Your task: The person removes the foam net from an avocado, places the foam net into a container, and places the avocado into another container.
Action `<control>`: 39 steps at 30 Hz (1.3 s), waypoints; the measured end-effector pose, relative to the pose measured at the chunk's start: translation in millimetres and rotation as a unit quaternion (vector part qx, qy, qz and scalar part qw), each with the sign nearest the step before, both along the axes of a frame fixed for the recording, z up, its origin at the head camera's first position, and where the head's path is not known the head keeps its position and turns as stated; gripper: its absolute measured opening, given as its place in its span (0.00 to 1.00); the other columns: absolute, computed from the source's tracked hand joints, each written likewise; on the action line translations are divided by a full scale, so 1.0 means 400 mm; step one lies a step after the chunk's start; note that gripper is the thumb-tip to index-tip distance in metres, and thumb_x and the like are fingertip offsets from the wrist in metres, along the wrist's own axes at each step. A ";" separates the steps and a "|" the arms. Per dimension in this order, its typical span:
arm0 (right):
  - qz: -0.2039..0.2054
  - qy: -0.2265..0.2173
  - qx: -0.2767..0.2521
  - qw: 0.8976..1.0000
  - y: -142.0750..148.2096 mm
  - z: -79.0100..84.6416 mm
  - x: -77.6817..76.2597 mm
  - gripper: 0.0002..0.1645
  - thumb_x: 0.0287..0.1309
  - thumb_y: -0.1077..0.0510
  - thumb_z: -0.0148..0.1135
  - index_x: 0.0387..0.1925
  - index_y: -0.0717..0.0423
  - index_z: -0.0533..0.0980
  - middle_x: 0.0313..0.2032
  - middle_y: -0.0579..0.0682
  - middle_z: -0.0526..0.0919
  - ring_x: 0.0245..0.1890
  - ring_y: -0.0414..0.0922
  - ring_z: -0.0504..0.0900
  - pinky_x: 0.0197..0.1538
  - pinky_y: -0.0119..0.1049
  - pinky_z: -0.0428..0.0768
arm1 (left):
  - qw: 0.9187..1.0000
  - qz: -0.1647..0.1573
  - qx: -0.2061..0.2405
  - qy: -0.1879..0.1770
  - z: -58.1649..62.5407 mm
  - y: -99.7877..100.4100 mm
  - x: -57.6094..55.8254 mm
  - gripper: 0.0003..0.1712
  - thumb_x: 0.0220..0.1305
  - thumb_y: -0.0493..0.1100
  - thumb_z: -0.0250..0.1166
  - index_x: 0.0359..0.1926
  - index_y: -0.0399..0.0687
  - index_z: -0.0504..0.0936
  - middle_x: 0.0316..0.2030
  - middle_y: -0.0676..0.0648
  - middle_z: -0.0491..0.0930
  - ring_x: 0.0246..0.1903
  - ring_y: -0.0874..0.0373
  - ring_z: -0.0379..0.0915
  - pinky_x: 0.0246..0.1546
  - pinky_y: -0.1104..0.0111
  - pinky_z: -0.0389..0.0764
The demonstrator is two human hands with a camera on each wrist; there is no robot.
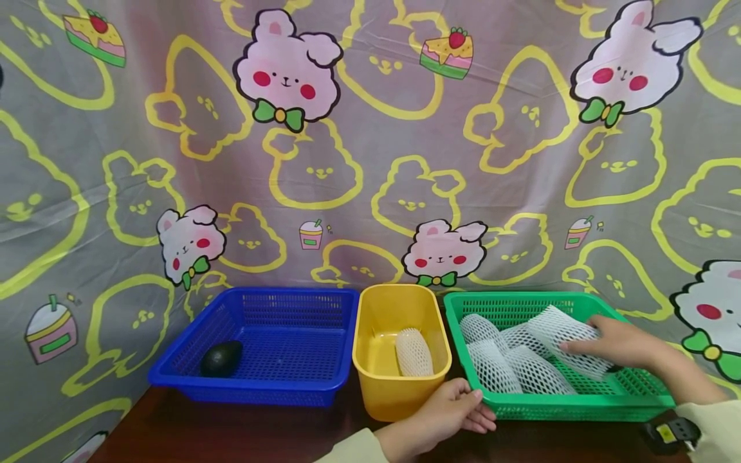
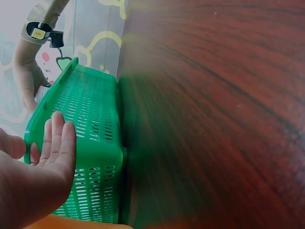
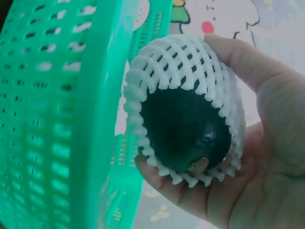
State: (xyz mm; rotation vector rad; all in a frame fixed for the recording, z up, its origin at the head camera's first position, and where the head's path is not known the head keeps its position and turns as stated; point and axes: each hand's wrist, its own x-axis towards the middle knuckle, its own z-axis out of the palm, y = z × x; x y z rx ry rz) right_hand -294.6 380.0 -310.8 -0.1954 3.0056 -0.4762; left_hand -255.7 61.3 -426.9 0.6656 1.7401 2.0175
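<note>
Avocado (image 3: 186, 129) in a white foam net (image 3: 171, 55) sits in the right grip (image 1: 625, 341), thumb on one side and fingers curled round the other, over the right-hand part of the green basket (image 1: 579, 406). The net leaves the stem end bare, so the fingers press mostly on foam, which likely slips less than smooth skin. Left of the right grip, more netted pieces (image 1: 492, 363) lie heaped in the same basket, whose raised walls presumably check their rolling. At the basket's near left corner, the left grip (image 1: 442, 411) pinches the rim between thumb and forefinger, other fingers straight, probably to steady it on the counter (image 1: 173, 424). Just beyond the left grip, a yellow bin (image 1: 384, 395) holds a lone net (image 1: 413, 352); whether it is filled cannot be told. Farther left, a bare avocado (image 1: 222, 359) rests in the blue basket (image 1: 255, 382), perhaps set apart from the netted ones
</note>
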 end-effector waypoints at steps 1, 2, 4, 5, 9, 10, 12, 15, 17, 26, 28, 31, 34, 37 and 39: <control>0.003 0.004 -0.002 1.000 -0.006 0.002 0.002 0.56 0.59 0.33 0.59 0.55 0.87 0.60 0.50 0.81 0.69 0.49 0.74 0.71 0.41 0.60 0.77 | 1.000 0.000 0.000 0.000 0.000 0.000 0.000 0.08 0.76 0.38 0.48 0.38 0.39 0.69 0.35 0.31 0.83 0.38 0.37 0.82 0.37 0.59 0.83; 0.005 0.008 -0.004 1.000 -0.012 0.004 0.004 0.56 0.59 0.33 0.59 0.55 0.87 0.59 0.50 0.81 0.69 0.48 0.74 0.71 0.41 0.59 0.77 | 1.000 0.001 -0.001 -0.001 0.000 0.000 0.000 0.08 0.76 0.38 0.48 0.38 0.39 0.69 0.35 0.31 0.83 0.38 0.37 0.82 0.37 0.59 0.83; 0.011 0.016 -0.011 1.000 -0.025 0.009 0.008 0.56 0.59 0.34 0.60 0.56 0.86 0.59 0.50 0.80 0.70 0.46 0.71 0.74 0.40 0.57 0.77 | 1.000 0.002 -0.001 -0.001 0.000 0.000 0.001 0.08 0.76 0.38 0.48 0.38 0.40 0.69 0.35 0.31 0.83 0.38 0.37 0.82 0.37 0.59 0.83; 0.013 0.020 -0.015 1.000 -0.033 0.011 0.011 0.55 0.59 0.34 0.60 0.56 0.85 0.59 0.49 0.79 0.71 0.44 0.67 0.76 0.39 0.55 0.78 | 1.000 0.002 -0.001 -0.002 0.000 0.000 0.002 0.07 0.75 0.38 0.49 0.37 0.40 0.69 0.35 0.31 0.83 0.38 0.37 0.82 0.37 0.59 0.83; 0.025 0.036 -0.036 0.998 -0.065 0.022 0.023 0.51 0.59 0.36 0.62 0.56 0.82 0.60 0.44 0.69 0.76 0.36 0.53 0.78 0.33 0.46 0.77 | 1.000 0.003 0.000 0.000 0.001 -0.001 0.003 0.07 0.75 0.38 0.49 0.37 0.42 0.69 0.34 0.31 0.83 0.38 0.37 0.82 0.37 0.59 0.83; 0.028 0.039 -0.043 0.998 -0.073 0.024 0.026 0.50 0.59 0.37 0.63 0.56 0.80 0.61 0.42 0.65 0.77 0.34 0.50 0.77 0.32 0.44 0.76 | 1.000 0.004 0.000 0.001 0.001 -0.002 0.004 0.07 0.75 0.38 0.49 0.37 0.42 0.69 0.34 0.31 0.83 0.38 0.37 0.82 0.37 0.59 0.83; 0.035 0.047 -0.055 0.997 -0.089 0.029 0.033 0.47 0.58 0.38 0.64 0.55 0.78 0.62 0.39 0.59 0.78 0.32 0.47 0.76 0.30 0.42 0.75 | 1.000 0.003 -0.001 0.001 0.000 -0.003 0.005 0.07 0.75 0.38 0.49 0.37 0.42 0.69 0.34 0.30 0.82 0.38 0.36 0.82 0.37 0.59 0.83; 0.044 0.056 -0.069 0.995 -0.113 0.034 0.046 0.44 0.57 0.40 0.66 0.55 0.74 0.64 0.36 0.53 0.78 0.30 0.45 0.75 0.29 0.40 0.74 | 1.000 0.001 -0.004 -0.001 0.000 -0.006 0.007 0.07 0.75 0.38 0.49 0.37 0.41 0.69 0.35 0.30 0.82 0.38 0.35 0.81 0.37 0.58 0.83; 0.048 0.064 -0.074 0.994 -0.127 0.039 0.054 0.43 0.56 0.40 0.67 0.55 0.72 0.64 0.35 0.52 0.78 0.30 0.45 0.75 0.29 0.40 0.75 | 1.000 -0.001 -0.010 -0.002 0.000 -0.009 0.008 0.07 0.75 0.38 0.50 0.38 0.39 0.70 0.35 0.30 0.82 0.39 0.35 0.81 0.37 0.58 0.83; 0.064 0.083 -0.094 0.990 -0.185 0.055 0.086 0.46 0.51 0.38 0.70 0.57 0.67 0.66 0.37 0.51 0.78 0.32 0.44 0.77 0.31 0.39 0.76 | 0.999 -0.026 -0.043 -0.005 0.009 -0.039 0.022 0.09 0.75 0.37 0.50 0.43 0.34 0.72 0.35 0.35 0.84 0.38 0.39 0.82 0.38 0.57 0.83; 0.072 0.084 -0.104 0.988 -0.198 0.057 0.094 0.46 0.51 0.38 0.71 0.57 0.67 0.66 0.37 0.51 0.78 0.32 0.44 0.77 0.31 0.39 0.77 | 0.998 -0.034 -0.045 -0.002 0.010 -0.050 0.027 0.08 0.75 0.37 0.50 0.42 0.35 0.72 0.35 0.35 0.84 0.38 0.40 0.82 0.38 0.58 0.83; 0.080 0.085 -0.120 0.986 -0.217 0.060 0.105 0.45 0.50 0.38 0.71 0.57 0.65 0.66 0.36 0.51 0.78 0.31 0.45 0.77 0.29 0.39 0.77 | 0.998 -0.048 -0.041 0.010 0.012 -0.067 0.036 0.08 0.75 0.37 0.50 0.42 0.34 0.72 0.36 0.34 0.83 0.38 0.38 0.82 0.38 0.58 0.83; 0.086 0.089 -0.134 0.983 -0.237 0.062 0.117 0.45 0.49 0.39 0.72 0.58 0.64 0.67 0.36 0.50 0.78 0.31 0.45 0.77 0.29 0.38 0.77 | 0.997 -0.061 -0.038 0.027 0.014 -0.085 0.042 0.09 0.75 0.37 0.49 0.43 0.33 0.72 0.37 0.32 0.83 0.39 0.37 0.82 0.39 0.58 0.83; 0.095 0.096 -0.146 0.980 -0.255 0.061 0.129 0.44 0.48 0.39 0.73 0.57 0.62 0.67 0.37 0.50 0.78 0.32 0.44 0.77 0.29 0.37 0.78 | 0.996 -0.069 -0.041 0.041 0.015 -0.105 0.046 0.11 0.76 0.37 0.49 0.43 0.30 0.71 0.37 0.32 0.82 0.39 0.39 0.82 0.40 0.58 0.83; 0.104 0.102 -0.152 0.978 -0.267 0.061 0.137 0.44 0.48 0.40 0.74 0.57 0.62 0.68 0.37 0.50 0.78 0.32 0.44 0.76 0.29 0.36 0.78 | 0.996 -0.069 -0.038 0.049 0.015 -0.117 0.049 0.12 0.75 0.37 0.49 0.44 0.27 0.70 0.38 0.31 0.82 0.39 0.37 0.81 0.40 0.57 0.82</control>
